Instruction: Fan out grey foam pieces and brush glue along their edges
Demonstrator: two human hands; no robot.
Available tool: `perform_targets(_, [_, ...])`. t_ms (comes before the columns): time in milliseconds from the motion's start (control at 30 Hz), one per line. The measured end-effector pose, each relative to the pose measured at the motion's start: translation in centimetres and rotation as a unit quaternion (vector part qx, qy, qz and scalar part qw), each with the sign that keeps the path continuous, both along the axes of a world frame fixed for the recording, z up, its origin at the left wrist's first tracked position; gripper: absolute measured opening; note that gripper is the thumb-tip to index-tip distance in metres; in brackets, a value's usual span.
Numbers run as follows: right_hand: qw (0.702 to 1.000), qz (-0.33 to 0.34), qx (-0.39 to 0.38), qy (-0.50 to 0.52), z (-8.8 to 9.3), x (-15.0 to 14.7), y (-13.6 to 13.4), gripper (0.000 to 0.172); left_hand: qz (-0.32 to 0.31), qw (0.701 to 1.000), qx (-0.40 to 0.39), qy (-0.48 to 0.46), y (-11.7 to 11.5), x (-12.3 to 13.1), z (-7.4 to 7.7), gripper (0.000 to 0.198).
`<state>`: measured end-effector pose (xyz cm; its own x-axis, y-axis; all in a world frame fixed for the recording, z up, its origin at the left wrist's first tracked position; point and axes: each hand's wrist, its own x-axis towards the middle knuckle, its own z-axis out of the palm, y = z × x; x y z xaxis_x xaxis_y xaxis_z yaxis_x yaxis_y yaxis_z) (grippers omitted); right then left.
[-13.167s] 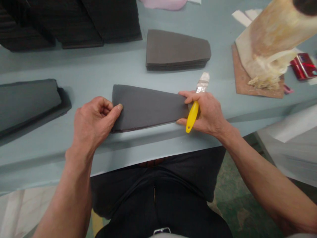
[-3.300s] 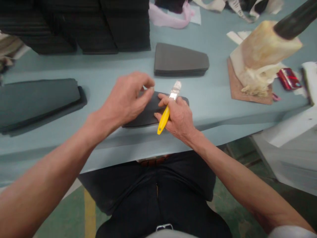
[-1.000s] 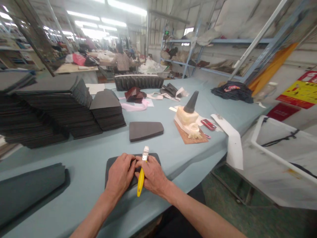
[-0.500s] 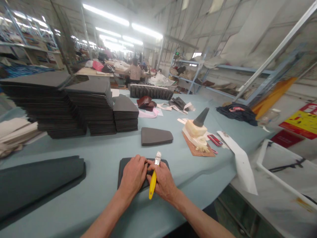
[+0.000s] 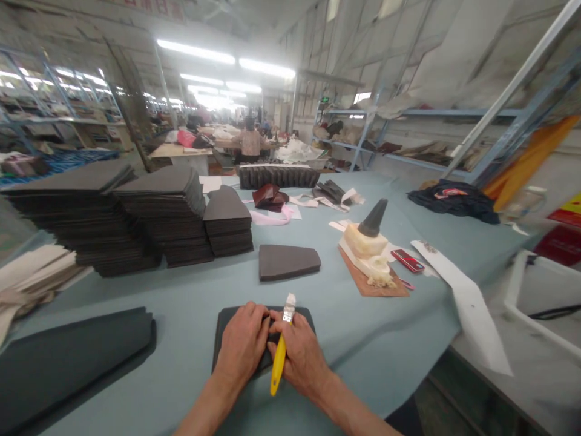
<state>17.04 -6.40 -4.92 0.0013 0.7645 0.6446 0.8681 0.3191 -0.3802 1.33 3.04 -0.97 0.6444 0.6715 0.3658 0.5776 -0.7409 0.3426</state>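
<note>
Two bare hands sit close together low in my feed, over a dark panel [image 5: 226, 321] toward the near edge of the table [image 5: 190, 312]. The left hand [image 5: 245, 339] lies on it with its fingers bunched and bent, thumb alongside; the fingertips are tucked out of my sight, so I cannot tell whether they pinch the material or just press it. The right hand [image 5: 300, 345] is closed around a yellow-handled brush [image 5: 278, 360], thumb and fingers drawn in, tips at the panel's middle, just beside the left thumb.

That brush worries me: it slants across the right hand, its whitish bristles [image 5: 290, 299] by the panel's far edge. Should the wrist roll while the fingers press, I judge they could smear the surface. My view also points well down the hall; if the eyes are off the work too, uneven pressure could push the panel askew.

Past the panel's far edge, well apart, lies a grey stack [image 5: 289, 263]. Right of that, a cream-coloured container [image 5: 363, 241] topped by a dark cone [image 5: 374, 219] stands on a brown board [image 5: 370, 290], a red case [image 5: 407, 261] near it. A white strip [image 5: 474, 306] overhangs the table's right edge. Dark green pieces [image 5: 77, 357] lie toward the near left.
</note>
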Motion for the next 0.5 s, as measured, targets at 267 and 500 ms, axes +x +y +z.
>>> perform_targets(267, [0.998,0.036,-0.012,0.044,0.7,0.1,-0.6,0.035,-0.004,1.000,-0.016,0.001,0.2,-0.5,-0.1,0.024])
perform_targets(500, [0.991,0.083,-0.005,0.107,2.6,1.5,-1.7,0.025,-0.025,1.000,-0.003,-0.009,0.3,-0.8,0.6,0.023])
